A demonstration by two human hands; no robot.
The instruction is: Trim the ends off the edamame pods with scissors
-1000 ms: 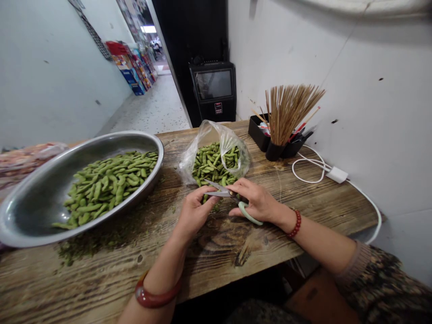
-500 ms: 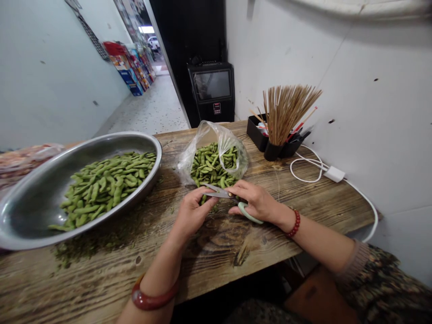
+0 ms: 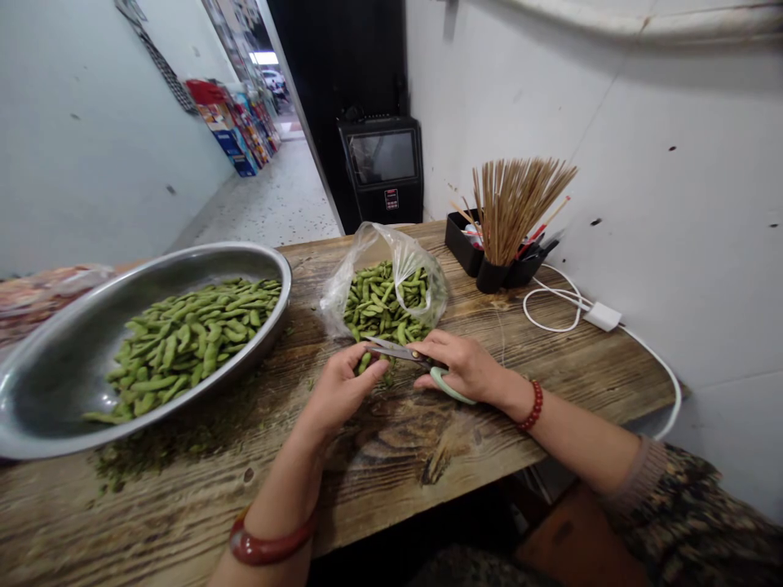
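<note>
One left hand (image 3: 342,383) pinching a green pod (image 3: 364,364), one right hand (image 3: 462,367) gripping scissors (image 3: 396,350)

The two bare hands nearly meet above a wooden surface (image 3: 367,481), right of centre. The left forearm rises from the near edge and slants far and to the right. Its wrist is fairly straight, the back of the hand is turned up, and the thumb and fingers are drawn close together with the pod between them. A dark red bangle (image 3: 272,545) circles that forearm.

The right forearm comes in from the near right, in a patterned sleeve (image 3: 691,505), with a red bead bracelet (image 3: 532,408) at the wrist. The fingers are curled around the pale green-handled scissors, whose blades point left, just beside the left fingertips, and look slightly parted.

Just beyond the hands, an open clear plastic bag (image 3: 336,306) holds more pods (image 3: 382,297). To the left, a large metal basin (image 3: 278,261) holds a wide heap of pods (image 3: 189,334), with small green scraps (image 3: 159,448) along its near side. At the far right, thin brown sticks (image 3: 519,204) stand upright in a black holder (image 3: 491,277).
</note>
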